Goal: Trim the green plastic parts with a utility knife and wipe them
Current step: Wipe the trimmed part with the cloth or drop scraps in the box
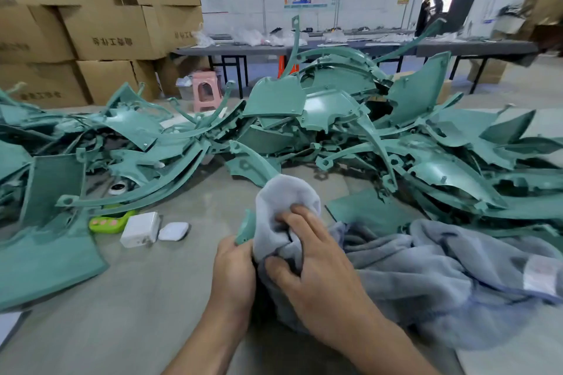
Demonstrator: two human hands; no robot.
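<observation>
The green plastic part (pixel 244 230) in hand lies low over the desk (pixel 152 298), right in front of the person. Most of it is buried in a grey cloth (pixel 286 192), and only its near end pokes out on the left. A curved green strip rising beyond the cloth looks like the same piece.

This reads as the wiping step, with the cloth bunched round the part. The next move probably calls for drawing the cloth along the strip while the other end is held firm, then setting the part aside and taking another.

The left hand (pixel 234 271) grips the bare near end, fingers curled round it. The right hand (pixel 316 259) clamps the cloth onto the part, thumb below and fingers on top. The two hands sit close together, almost touching.

The rest of the cloth trails off to the right. A big pile of green parts (pixel 335 119) fills the desk behind. I cannot pick out the knife.
</observation>
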